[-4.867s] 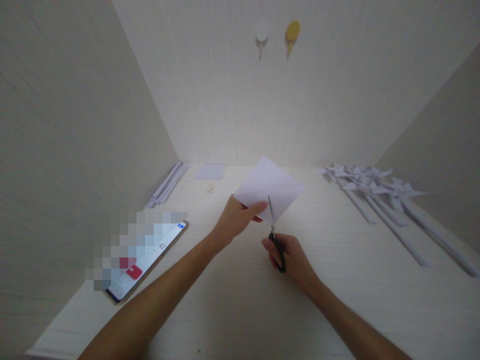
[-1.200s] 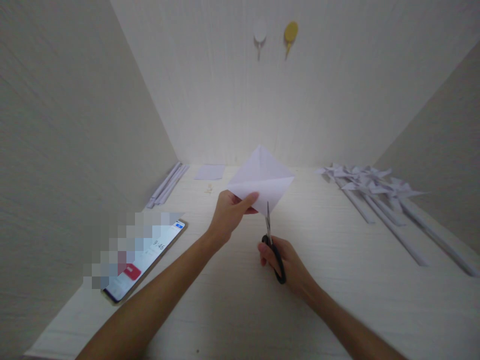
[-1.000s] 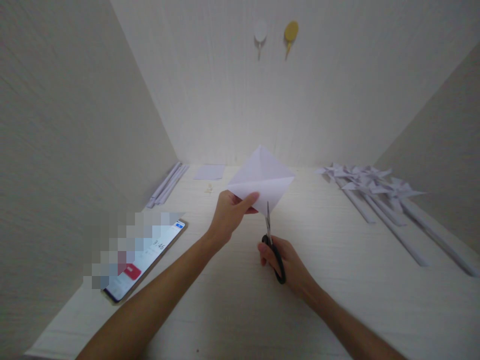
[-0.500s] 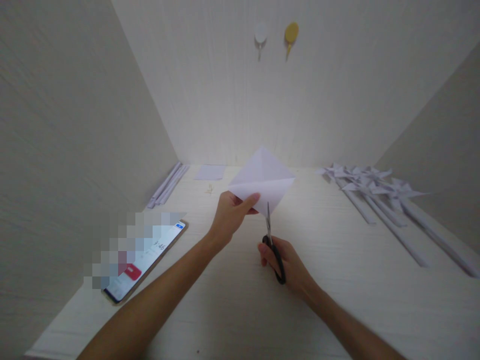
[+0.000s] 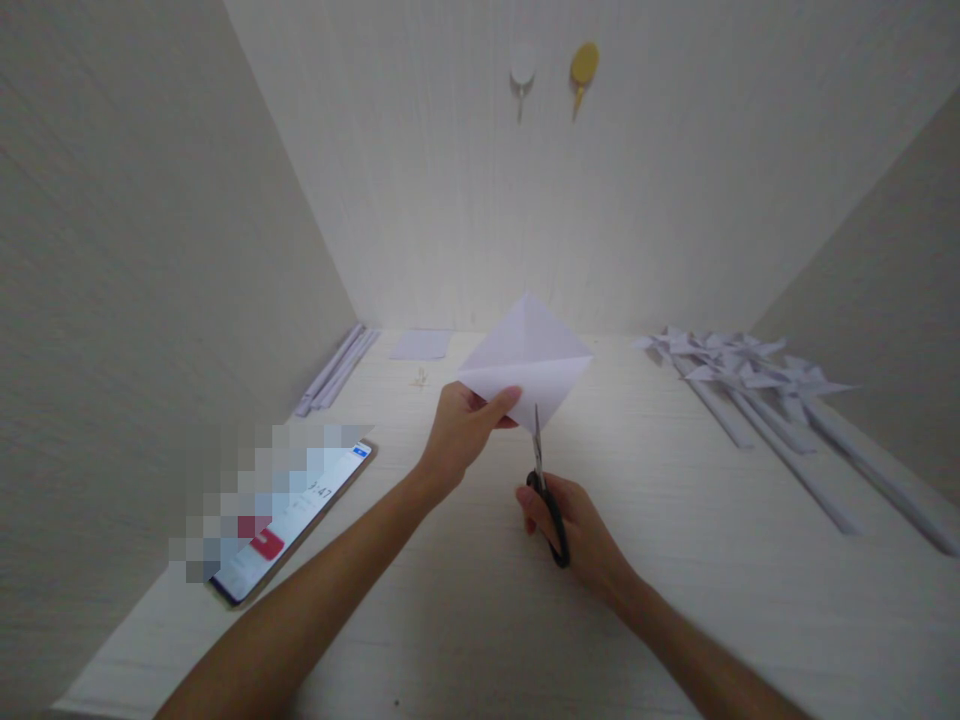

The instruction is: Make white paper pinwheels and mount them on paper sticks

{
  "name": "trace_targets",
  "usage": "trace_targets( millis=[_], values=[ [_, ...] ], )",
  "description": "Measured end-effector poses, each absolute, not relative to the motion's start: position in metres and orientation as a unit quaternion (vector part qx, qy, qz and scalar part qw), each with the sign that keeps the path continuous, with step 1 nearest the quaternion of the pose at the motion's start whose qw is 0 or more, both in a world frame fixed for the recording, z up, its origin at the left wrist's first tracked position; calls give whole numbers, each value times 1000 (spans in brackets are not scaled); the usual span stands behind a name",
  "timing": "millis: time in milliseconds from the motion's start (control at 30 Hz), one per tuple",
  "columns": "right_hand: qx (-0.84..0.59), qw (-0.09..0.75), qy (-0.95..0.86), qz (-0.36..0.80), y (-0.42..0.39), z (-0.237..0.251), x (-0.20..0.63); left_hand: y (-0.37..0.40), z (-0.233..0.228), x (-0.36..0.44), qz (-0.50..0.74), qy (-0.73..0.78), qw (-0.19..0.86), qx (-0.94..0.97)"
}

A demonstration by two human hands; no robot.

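My left hand (image 5: pixel 463 430) pinches the lower left edge of a white square paper sheet (image 5: pixel 529 355), held up like a diamond above the table, with fold creases across it. My right hand (image 5: pixel 576 530) grips black-handled scissors (image 5: pixel 546 490). Their blades point up and meet the sheet's bottom corner, just right of my left thumb.
A phone (image 5: pixel 292 520) with a lit screen lies at the left on the pale wooden table (image 5: pixel 675 560). Rolled paper sticks (image 5: pixel 334 370) rest by the left wall, a small flat sheet (image 5: pixel 420 344) at the back, several paper pinwheels (image 5: pixel 750 375) at the right. Two hooks (image 5: pixel 585 65) hang on the back wall.
Since the oldest frame the sheet was turned and raised, and the scissors drew back from deep in the paper to its bottom corner. Over the last second almost nothing moved.
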State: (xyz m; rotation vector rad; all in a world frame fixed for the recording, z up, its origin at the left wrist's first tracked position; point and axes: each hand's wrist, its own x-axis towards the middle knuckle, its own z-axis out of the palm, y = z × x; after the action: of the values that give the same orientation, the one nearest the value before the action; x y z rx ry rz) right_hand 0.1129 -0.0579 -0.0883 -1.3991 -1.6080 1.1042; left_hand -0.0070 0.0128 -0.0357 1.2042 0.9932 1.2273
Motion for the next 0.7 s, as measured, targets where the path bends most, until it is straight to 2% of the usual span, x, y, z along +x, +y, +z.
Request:
trace_targets(
  millis=[700],
  values=[
    [-541, 367, -607, 453, -57, -91, 112, 12, -33, -6, 520, 430, 537, 506]
  ],
)
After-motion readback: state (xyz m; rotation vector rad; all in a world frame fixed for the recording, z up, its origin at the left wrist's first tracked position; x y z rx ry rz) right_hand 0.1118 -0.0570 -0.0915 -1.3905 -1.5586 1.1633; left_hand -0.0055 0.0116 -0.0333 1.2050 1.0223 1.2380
